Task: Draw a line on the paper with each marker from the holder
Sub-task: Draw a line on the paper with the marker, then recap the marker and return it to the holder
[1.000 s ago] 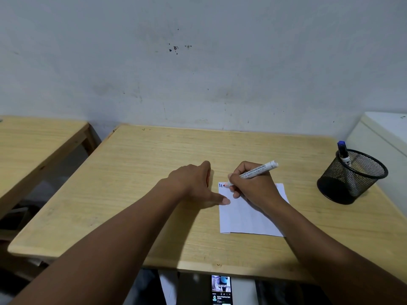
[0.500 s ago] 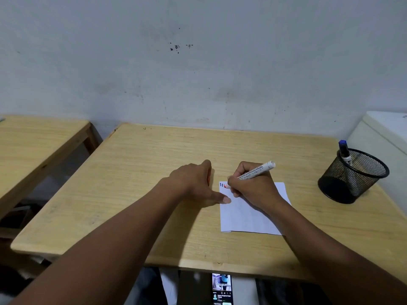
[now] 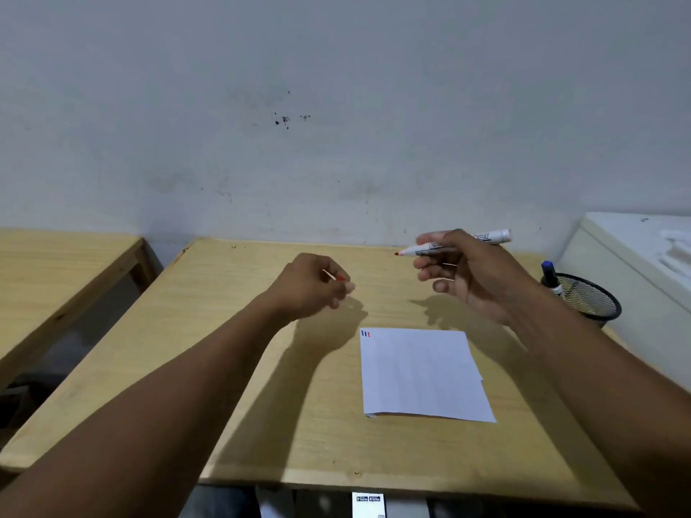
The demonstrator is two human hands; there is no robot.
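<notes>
- The right hand [image 3: 471, 272] pinches a smooth white cylindrical marker with a red tip [image 3: 454, 244], uncapped, held level above the pale wooden table [image 3: 261, 405].
- The left hand [image 3: 312, 284] is curled loosely around a small red cap [image 3: 339, 277], raised off the wood.
- The flat white rectangular paper [image 3: 422, 375], three short strokes at its far-left corner, lies uncovered between the forearms.
- The black wire-mesh round holder [image 3: 589, 299] stands near the right edge, holding a blue-capped marker [image 3: 549, 272].
</notes>
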